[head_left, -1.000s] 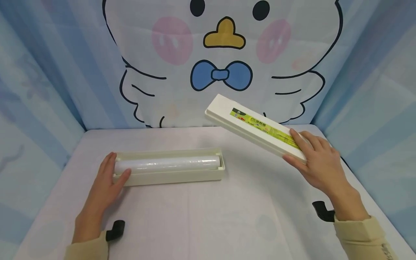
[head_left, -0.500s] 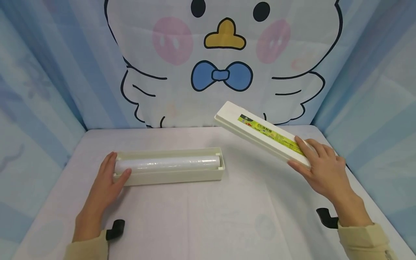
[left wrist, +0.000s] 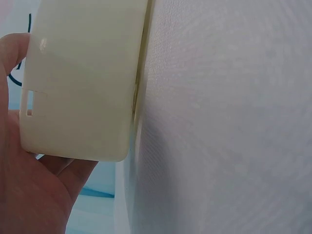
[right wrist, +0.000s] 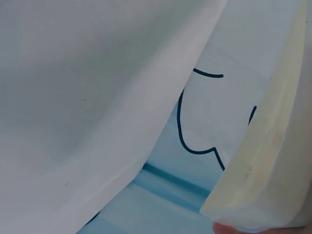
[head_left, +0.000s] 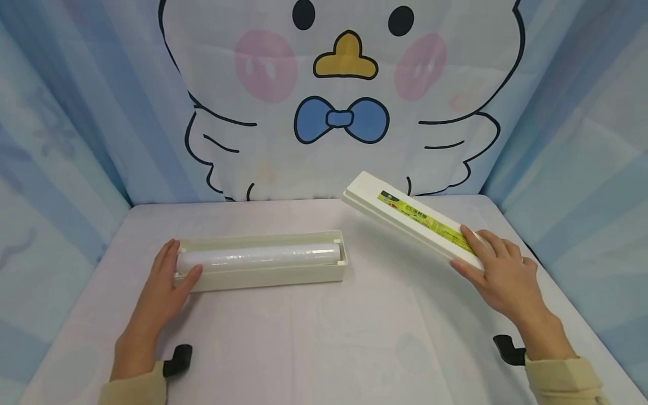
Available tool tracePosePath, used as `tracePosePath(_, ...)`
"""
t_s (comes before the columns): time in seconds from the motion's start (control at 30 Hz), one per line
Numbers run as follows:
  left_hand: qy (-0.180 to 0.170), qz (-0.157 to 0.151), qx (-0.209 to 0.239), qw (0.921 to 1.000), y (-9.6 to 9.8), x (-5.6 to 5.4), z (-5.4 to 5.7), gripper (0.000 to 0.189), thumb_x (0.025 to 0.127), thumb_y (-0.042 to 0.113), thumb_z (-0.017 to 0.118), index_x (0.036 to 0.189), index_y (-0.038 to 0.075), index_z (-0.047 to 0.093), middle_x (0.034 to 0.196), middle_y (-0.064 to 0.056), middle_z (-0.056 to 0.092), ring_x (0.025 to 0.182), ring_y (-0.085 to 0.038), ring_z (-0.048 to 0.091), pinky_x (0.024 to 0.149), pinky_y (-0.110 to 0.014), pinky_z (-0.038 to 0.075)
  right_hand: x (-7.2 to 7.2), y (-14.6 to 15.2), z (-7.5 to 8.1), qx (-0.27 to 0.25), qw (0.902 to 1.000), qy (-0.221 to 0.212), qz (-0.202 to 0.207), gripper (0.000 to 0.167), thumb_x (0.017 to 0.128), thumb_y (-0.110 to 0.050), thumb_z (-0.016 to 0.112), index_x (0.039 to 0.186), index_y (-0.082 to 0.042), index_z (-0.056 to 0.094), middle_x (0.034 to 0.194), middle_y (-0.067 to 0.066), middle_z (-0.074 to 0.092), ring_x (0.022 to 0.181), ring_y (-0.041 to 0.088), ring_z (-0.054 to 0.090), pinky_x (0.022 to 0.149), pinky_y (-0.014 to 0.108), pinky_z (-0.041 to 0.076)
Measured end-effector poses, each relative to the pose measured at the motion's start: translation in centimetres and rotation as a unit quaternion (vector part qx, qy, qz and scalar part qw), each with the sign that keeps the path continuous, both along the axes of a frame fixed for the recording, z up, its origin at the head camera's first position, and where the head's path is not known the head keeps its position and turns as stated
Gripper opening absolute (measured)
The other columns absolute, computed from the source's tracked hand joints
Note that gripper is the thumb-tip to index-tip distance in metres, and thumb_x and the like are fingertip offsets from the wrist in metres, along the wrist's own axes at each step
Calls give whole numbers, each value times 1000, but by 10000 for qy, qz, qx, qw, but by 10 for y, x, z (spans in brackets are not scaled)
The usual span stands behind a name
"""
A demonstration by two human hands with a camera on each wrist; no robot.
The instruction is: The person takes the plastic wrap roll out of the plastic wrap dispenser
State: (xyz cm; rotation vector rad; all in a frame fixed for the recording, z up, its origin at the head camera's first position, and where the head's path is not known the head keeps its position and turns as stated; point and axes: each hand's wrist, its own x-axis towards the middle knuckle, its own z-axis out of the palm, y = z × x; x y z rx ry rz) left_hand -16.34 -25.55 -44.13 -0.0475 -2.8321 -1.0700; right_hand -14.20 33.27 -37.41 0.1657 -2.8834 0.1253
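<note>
A long off-white cling film box (head_left: pixel 268 277) lies on the table, its top uncovered. Inside it sits a roll of cling film (head_left: pixel 260 256) with a shiny wrapped surface. My left hand (head_left: pixel 161 289) grips the box's left end, thumb over the near wall and fingers at the far side. In the left wrist view the box wall (left wrist: pixel 85 83) fills the space beside the thumb. My right hand (head_left: pixel 506 281) holds the white lid (head_left: pixel 367 188) by its right end, raised and slanted with its far end up. A yellow-green label runs along the lid. The right wrist view shows its hollow underside (right wrist: pixel 261 165).
A white cloth (head_left: pixel 314 343) covers the table. Behind it hangs a curtain (head_left: pixel 344 163) printed with a cartoon bird, and blue patterned curtains (head_left: pixel 582 169) close in both sides. Black wrist mounts (head_left: pixel 178 360) stick out near both sleeves.
My right hand has carried the lid down and slightly to the right, toward the table. The left hand and the box have stayed in place.
</note>
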Motion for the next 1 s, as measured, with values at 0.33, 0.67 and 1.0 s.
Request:
tracePosePath(0.33, -21, 25, 51, 10000, 0, 0, 0, 86, 105, 46, 49, 159, -3, 4, 163, -30, 3, 146, -54, 10, 111, -72, 14, 5, 10, -18, 4, 9995, -159, -278, 76, 100, -57, 52, 162, -21, 25, 150, 25, 35, 126, 57, 33, 79, 78, 35)
tracePosePath(0.67, -60, 62, 113, 9999, 1, 0, 0, 87, 105, 48, 48, 159, -3, 3, 164, -29, 2, 147, -53, 8, 112, -71, 12, 5, 19, -31, -49, 9976, -376, -576, 77, 100, -60, 49, 161, -19, 25, 149, 27, 34, 125, 58, 32, 79, 79, 33)
tracePosePath(1.0, -119, 75, 117, 9998, 1, 0, 0, 88, 105, 48, 48, 160, -2, 1, 164, -28, 1, 147, -53, 8, 111, -71, 12, 5, 26, -40, -93, 9951, -561, -808, 78, 101, -62, 46, 161, -16, 25, 148, 29, 33, 123, 61, 31, 77, 82, 31)
